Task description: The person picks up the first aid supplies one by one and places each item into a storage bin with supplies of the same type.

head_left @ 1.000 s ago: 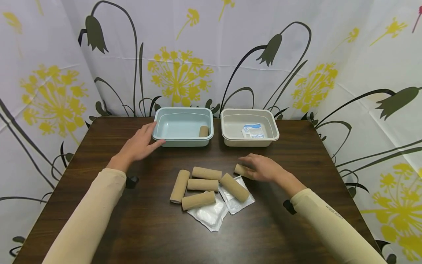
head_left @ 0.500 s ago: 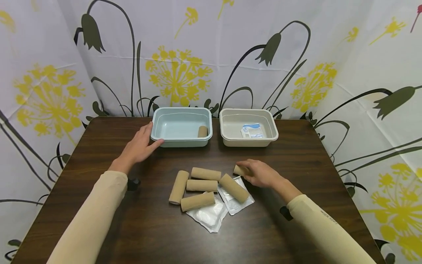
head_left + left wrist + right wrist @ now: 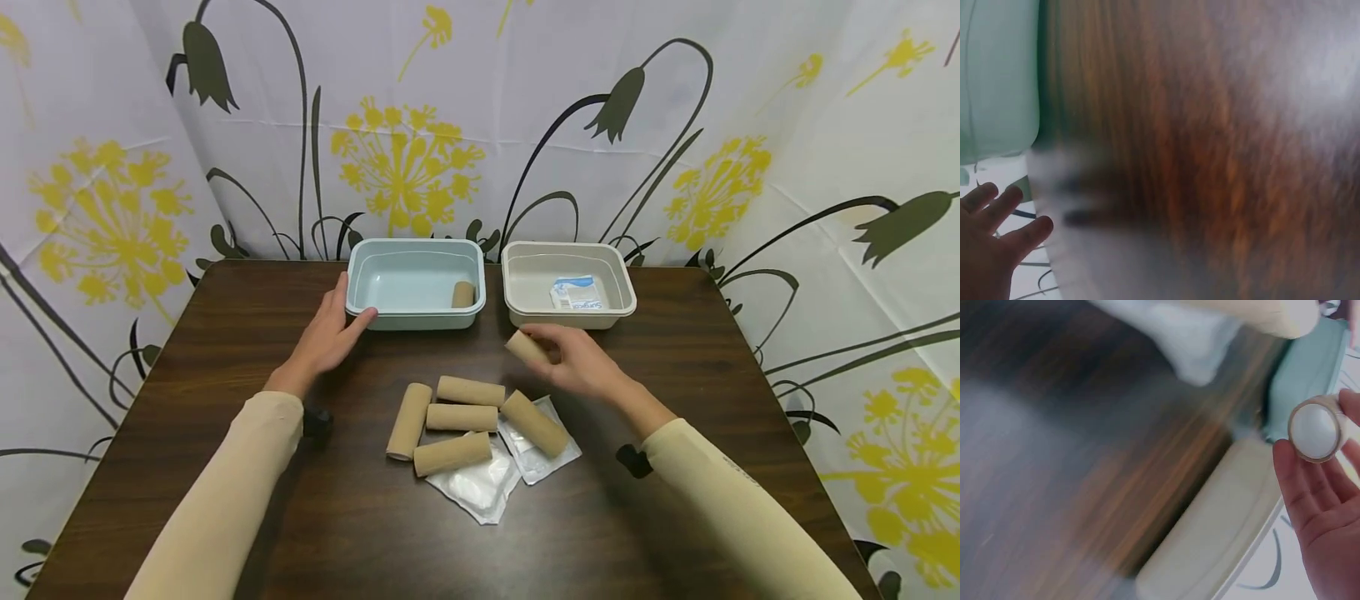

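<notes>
In the head view my right hand [image 3: 581,362] holds a cardboard tube [image 3: 527,348] above the table, just in front of the beige bin. The right wrist view looks into the end of that tube [image 3: 1331,402], gripped between thumb and fingers. My left hand [image 3: 321,343] rests with extended fingers at the left front corner of the light blue bin [image 3: 416,322]. Inside that bin, at its right end, lies one tube [image 3: 462,294]. Several more tubes, one of them a slanted tube [image 3: 535,424], lie mid-table, some on top of white packets [image 3: 480,493].
To the right of the blue bin stands the beige bin [image 3: 568,320], holding a blue and white packet [image 3: 576,293]. A flower-printed curtain [image 3: 450,100] hangs behind the dark wooden table [image 3: 360,533].
My right hand has closed around the tube, lifted it off the table and carried it toward the bins and slightly left. The left hand stays at the blue bin.
</notes>
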Available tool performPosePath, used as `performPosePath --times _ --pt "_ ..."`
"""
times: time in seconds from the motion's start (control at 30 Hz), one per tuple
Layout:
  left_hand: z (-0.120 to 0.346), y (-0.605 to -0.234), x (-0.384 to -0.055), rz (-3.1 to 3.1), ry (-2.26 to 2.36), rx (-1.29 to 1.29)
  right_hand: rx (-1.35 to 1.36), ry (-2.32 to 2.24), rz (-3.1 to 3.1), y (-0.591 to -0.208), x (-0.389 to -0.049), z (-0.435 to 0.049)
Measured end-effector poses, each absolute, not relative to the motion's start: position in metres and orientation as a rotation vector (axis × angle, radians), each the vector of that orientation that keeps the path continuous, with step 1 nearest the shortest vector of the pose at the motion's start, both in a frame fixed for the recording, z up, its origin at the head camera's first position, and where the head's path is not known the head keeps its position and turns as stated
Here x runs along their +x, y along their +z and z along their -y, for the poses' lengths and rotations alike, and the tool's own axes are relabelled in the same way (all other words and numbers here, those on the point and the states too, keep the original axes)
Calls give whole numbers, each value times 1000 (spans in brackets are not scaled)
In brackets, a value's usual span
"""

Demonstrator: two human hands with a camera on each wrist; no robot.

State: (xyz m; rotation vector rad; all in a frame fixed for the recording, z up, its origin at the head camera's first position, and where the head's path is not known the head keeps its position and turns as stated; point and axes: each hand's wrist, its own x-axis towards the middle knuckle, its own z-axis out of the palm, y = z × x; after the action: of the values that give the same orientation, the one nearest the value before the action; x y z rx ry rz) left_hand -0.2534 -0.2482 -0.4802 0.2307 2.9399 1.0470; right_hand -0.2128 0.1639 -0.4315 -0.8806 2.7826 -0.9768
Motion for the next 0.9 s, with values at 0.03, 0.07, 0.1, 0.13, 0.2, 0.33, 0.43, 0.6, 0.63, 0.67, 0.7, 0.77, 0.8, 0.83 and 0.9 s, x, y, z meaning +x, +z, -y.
performPosePath --times 0.03,0.07,0.1,0.13,0.2,0.33,0.43,0.6,0.63,0.67,0.7,0.77,0.8,0.83,0.9 --pt "247 -481 -253 -2937 1060 222 -832 -1048 -2757 -429 -216 -157" --pt "247 -482 -253 -2933 1071 213 -780 -1110 -2732 -427 -220 -150" --pt "246 -482 -253 -2932 1083 203 -721 -1172 -2703 -426 -224 -143" --pt "246 -483 -253 -2928 1090 200 -661 -1239 -2667 -424 -227 -137" --pt "244 -483 -253 -2922 1103 184 -544 -1366 -2591 -422 -236 -124" --pt "243 -483 -253 -2914 1124 173 -336 -1550 -2468 -413 -251 -99" --pt "242 -484 -252 -2907 1140 164 -240 -1583 -2466 -409 -263 -84" --pt "242 -486 -251 -2891 1154 128 -165 -1616 -2476 -407 -278 -67" --pt "242 -486 -251 -2888 1153 124 -142 -1623 -2473 -406 -280 -65" --pt "242 -485 -250 -2887 1150 120 -118 -1633 -2469 -405 -282 -62" --pt "242 -485 -251 -2886 1148 119 -92 -1645 -2461 -404 -283 -60" --pt "242 -485 -251 -2885 1140 124 -35 -1674 -2448 -403 -286 -56" --pt "242 -484 -251 -2886 1137 125 -10 -1694 -2435 -402 -288 -54" --pt "242 -484 -251 -2887 1132 129 8 -1717 -2423 -402 -289 -53" --pt "243 -484 -252 -2890 1133 131 29 -1741 -2408 -403 -290 -50"
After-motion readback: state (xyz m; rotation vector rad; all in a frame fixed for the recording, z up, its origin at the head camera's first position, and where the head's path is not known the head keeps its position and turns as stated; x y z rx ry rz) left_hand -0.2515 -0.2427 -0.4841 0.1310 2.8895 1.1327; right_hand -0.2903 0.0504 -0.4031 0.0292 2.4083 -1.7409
